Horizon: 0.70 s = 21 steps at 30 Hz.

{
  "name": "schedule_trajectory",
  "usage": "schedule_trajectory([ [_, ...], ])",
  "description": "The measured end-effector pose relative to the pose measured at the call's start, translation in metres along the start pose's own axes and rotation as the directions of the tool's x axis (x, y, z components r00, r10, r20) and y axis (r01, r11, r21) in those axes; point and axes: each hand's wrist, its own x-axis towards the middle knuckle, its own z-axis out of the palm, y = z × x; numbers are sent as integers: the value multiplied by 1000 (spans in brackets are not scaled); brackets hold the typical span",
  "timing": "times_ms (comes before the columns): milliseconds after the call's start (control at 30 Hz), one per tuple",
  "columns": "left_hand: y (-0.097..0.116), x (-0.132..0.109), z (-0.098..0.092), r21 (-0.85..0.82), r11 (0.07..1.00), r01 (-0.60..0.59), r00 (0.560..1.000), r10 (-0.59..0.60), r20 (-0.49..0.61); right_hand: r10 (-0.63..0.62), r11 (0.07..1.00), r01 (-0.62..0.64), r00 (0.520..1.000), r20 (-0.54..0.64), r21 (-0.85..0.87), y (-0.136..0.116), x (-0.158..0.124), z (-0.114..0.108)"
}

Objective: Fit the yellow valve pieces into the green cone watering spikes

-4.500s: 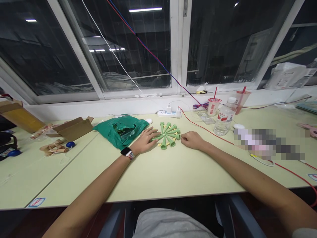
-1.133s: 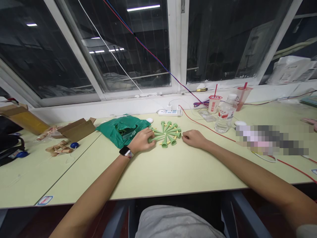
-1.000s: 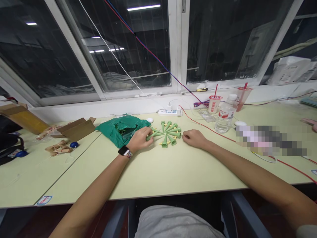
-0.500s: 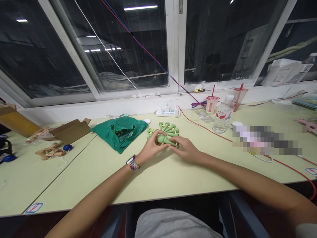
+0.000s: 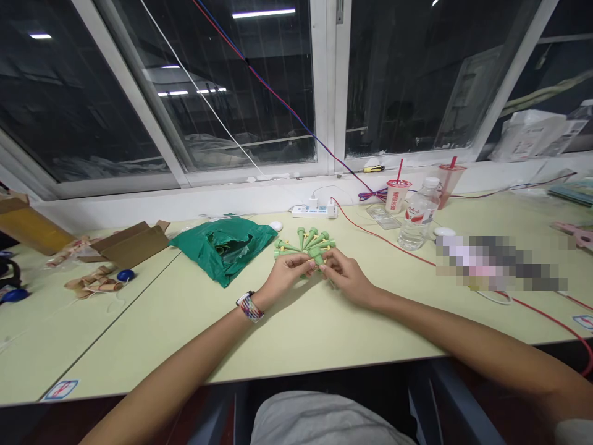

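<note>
Over the table, my left hand and my right hand pinch one green plastic watering spike between their fingertips. Its wide capped end points up and away from me, while the narrow part is mostly covered by fingers. Just behind, several similar green watering spikes with small yellow valves lie fanned out on the table, thick ends outward. To the left of them lies a torn green plastic bag, with green pieces partly visible inside its opening.
A white power strip sits against the wall. A water bottle, a paper cup and a red cable are to the right. On the left are an opened cardboard box and wooden toys with a blue ball.
The held watering spike has turned from lying sideways to pointing its capped end up and away. Both hands have shifted their grip, with fingertips now closer together around it.
</note>
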Motion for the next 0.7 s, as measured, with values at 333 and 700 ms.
schedule_trajectory([
  [333, 2, -10, 2, 132, 991, -33, 991, 15, 132, -8, 999, 6, 998, 57, 33, -5, 3, -3],
  [700, 7, -8, 7, 28, 998, 48, 994, -50, 96, -5, 999, 3, 998, 59, 33, -7, 7, -8],
])
